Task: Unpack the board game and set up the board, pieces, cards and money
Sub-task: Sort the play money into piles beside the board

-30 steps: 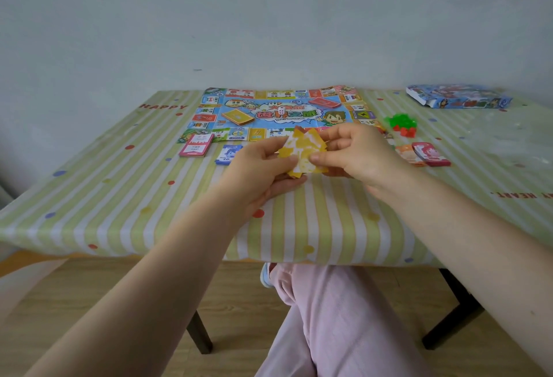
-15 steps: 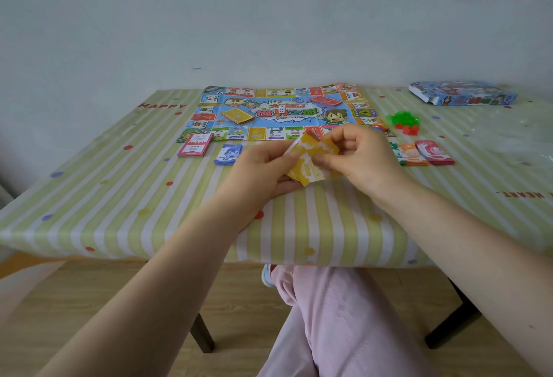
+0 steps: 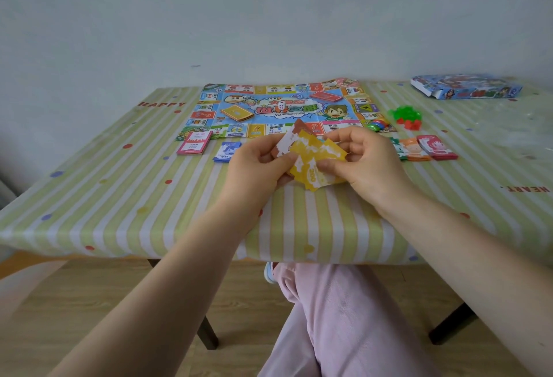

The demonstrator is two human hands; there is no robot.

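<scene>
Notes [image 3: 311, 164], yellow money, sit fanned between both hands above the table [image 3: 149, 212] edge: left hand [image 3: 257, 164] fingers pinch one side, right hand [image 3: 365, 161] fingers pinch the other, likely sorting them. Beyond the fingers lie sorted stacks [image 3: 425, 148] and the board [image 3: 278, 110].

Plain pale wall [image 3: 269, 17] behind, no windows in shot, soft even light. The desk [image 3: 89, 197] has a green-and-white striped cloth with coloured dots, dark legs [image 3: 206, 334] underneath, and light wood-look floor [image 3: 89, 296] below.
</scene>
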